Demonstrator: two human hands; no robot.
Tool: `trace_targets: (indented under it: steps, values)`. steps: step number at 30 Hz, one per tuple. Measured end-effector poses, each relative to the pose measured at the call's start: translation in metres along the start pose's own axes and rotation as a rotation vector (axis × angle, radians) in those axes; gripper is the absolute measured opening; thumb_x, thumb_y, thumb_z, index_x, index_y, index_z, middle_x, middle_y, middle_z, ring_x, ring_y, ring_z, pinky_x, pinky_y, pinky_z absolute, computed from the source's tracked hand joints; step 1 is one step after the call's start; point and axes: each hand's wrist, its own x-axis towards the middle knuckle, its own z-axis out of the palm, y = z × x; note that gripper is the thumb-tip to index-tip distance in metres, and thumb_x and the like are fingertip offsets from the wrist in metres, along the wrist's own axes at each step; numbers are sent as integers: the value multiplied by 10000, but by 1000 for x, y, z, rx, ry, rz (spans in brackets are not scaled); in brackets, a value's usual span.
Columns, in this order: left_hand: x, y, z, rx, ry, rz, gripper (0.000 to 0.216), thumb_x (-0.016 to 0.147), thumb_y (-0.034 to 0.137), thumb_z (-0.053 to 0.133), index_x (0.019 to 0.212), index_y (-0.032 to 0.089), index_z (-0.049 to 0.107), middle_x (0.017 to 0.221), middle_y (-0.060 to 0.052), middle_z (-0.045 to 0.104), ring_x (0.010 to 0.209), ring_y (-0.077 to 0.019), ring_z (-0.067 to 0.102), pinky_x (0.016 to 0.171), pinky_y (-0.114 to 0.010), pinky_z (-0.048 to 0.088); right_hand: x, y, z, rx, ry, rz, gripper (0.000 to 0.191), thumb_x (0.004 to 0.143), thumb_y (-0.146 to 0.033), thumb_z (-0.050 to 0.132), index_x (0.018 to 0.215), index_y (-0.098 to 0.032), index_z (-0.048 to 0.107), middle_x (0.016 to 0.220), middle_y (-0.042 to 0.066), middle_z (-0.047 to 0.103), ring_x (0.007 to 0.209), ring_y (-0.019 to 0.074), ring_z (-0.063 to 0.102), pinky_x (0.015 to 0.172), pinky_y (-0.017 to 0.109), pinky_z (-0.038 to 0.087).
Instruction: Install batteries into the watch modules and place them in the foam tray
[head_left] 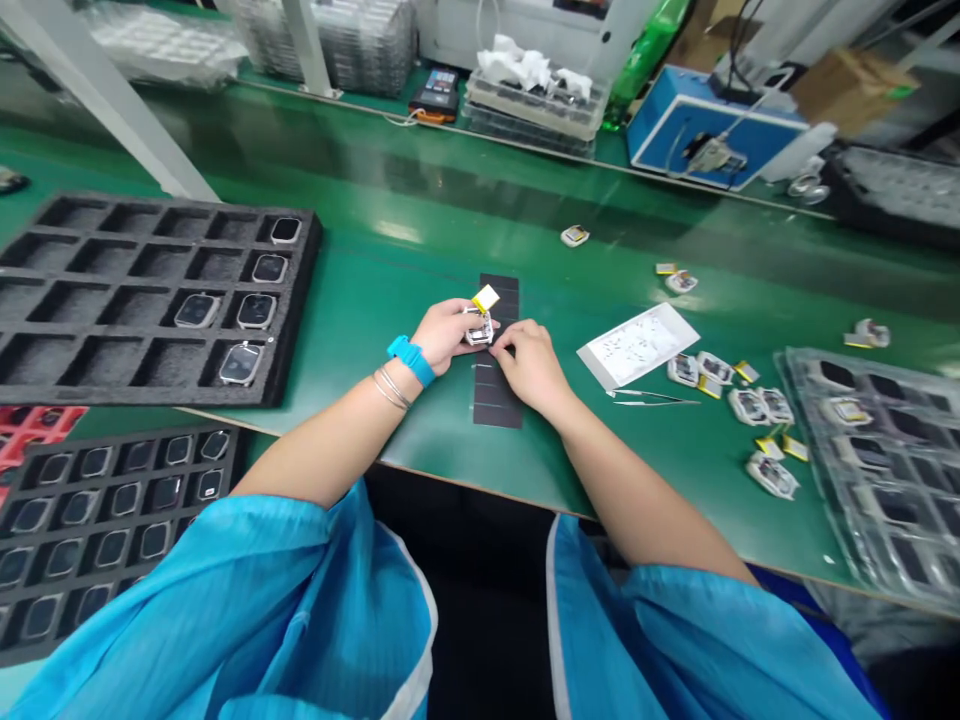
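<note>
At 12 o'clock, my left hand point(448, 333) clamps a white watch case point(478, 328) partly over a black strip point(496, 402); my right hand point(529, 365) is at the case's 4 o'clock, whether gripping I cannot tell.

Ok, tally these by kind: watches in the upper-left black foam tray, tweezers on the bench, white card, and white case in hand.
Watches in foam tray: 5
Tweezers: 1 pair
White card: 1
White case in left hand: 1
Total: 8
</note>
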Motion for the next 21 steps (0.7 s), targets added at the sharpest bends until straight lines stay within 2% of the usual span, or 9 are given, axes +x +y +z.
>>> trace_targets:
  steps: [5,8,12,14,16,21]
  values:
    - [1,-2,1,6,12,-2,110,781,20,574,791,127,595,686,-29,688,665,-131,652,809,-347,556,-12,-5,-1,-16,-10,-46,100,885,-176,532,829,-205,610,1098,117,599,1070,291,538,922,469,453]
    - [3,-3,1,21,10,10,96,775,31,590,775,126,600,706,-34,696,634,-119,638,758,-309,556,-21,-9,-9,-15,15,-158,84,899,-185,516,859,-210,585,1096,115,597,1067,286,542,918,476,441]
    - [2,-4,2,42,25,39,97,738,50,638,791,129,618,737,-41,710,644,-124,647,706,-272,556,-27,-15,-27,58,203,-275,93,918,-231,521,847,-235,582,1078,93,641,1062,264,571,980,477,418]
    - [-1,-4,4,58,27,73,125,721,51,655,812,132,623,734,-33,708,645,-127,651,675,-258,559,-26,-15,-32,184,307,-250,105,909,-265,546,814,-243,584,1049,77,676,1051,251,603,991,460,437]
    - [-4,-4,6,74,4,91,138,717,54,662,822,133,621,709,-16,692,615,-122,641,631,-250,563,-23,-12,-34,367,339,-179,105,874,-285,598,779,-241,595,967,52,709,980,230,648,950,427,478]
    - [-11,-4,11,105,-99,34,110,725,55,666,804,114,618,654,-1,642,546,-102,604,544,-234,566,-16,-1,-28,718,209,-19,151,727,-306,750,701,-212,635,756,7,707,746,184,661,768,350,517]
